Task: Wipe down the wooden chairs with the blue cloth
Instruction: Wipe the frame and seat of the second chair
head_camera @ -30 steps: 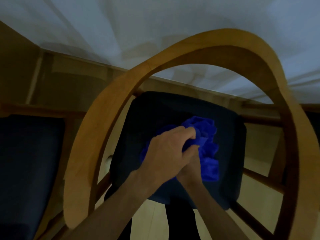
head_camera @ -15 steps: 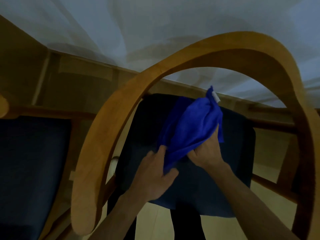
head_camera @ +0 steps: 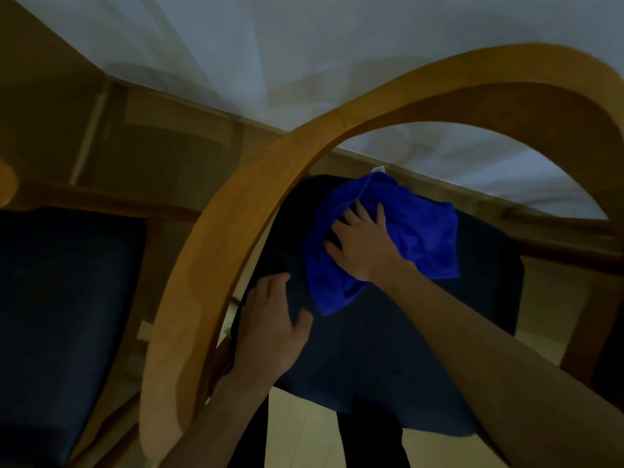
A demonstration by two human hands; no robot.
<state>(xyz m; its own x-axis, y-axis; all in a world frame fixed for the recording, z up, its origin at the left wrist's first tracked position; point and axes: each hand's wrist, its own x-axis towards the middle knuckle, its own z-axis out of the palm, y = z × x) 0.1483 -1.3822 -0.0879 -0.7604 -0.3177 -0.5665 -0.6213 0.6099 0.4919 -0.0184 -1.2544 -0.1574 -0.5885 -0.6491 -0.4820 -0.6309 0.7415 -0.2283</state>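
- Head view looks down through the curved wooden backrest (head_camera: 216,265) of the chair onto its dark seat cushion (head_camera: 422,349); my right hand (head_camera: 363,243) lies flat on the blue cloth (head_camera: 418,231), fingers spread and straight, pressing it onto the far part of the cushion.
- My left hand (head_camera: 273,327) rests on the near left part of the cushion, fingers loosely extended and holding nothing; it sits just beside the cloth's near corner, apart from it.
- I judge the step in hand to be wiping the seat, with the cloth laid out under my palm.
- The next move, as I read it, calls for steady downward pressure while sliding the cloth across the cushion; the wooden backrest and frame look still to be wiped.
- The cushion looks like soft, dark fabric, so the cloth may bunch as it drags.
- A second dark seat (head_camera: 60,315) stands to the left; a white tabletop (head_camera: 304,55) stretches beyond; pale floor (head_camera: 300,434) shows below; the light is dim.
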